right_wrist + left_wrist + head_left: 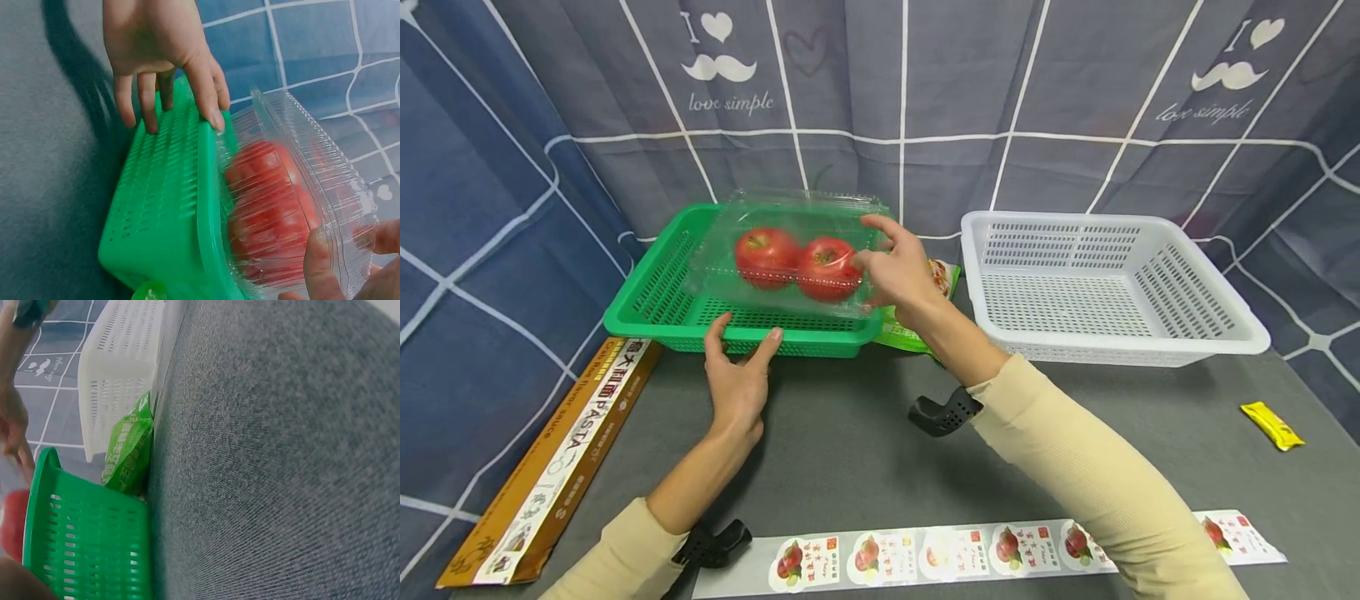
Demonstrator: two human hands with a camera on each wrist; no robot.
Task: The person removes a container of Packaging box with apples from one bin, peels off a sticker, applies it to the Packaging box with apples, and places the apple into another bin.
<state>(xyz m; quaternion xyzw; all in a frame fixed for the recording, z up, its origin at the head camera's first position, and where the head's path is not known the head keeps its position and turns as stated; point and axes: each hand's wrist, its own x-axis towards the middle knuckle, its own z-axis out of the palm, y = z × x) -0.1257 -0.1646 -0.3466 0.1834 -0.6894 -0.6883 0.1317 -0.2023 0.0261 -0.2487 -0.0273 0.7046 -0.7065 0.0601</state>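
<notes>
A clear plastic clamshell box (730, 279) with two red apples (829, 268) inside is tilted over the green basket (647, 321). My right hand (898, 267) pinches the box at its right end; in the right wrist view, its thumb (322, 262) presses on the clear plastic. At the basket's front rim, my left hand (737, 392) grips with its thumb over the edge and other fingers against the outer wall, as the right wrist view shows. How far the box sits inside the basket is hard to tell. Only a blurred bit of apple (14, 522) appears in the left wrist view.
A white basket (1150, 348) stands at the right. Between the baskets lies a green packet (904, 333). A long pasta box (553, 454) lies at left, a small yellow packet (1272, 425) at far right. A strip of apple stickers (880, 557) lies along the front.
</notes>
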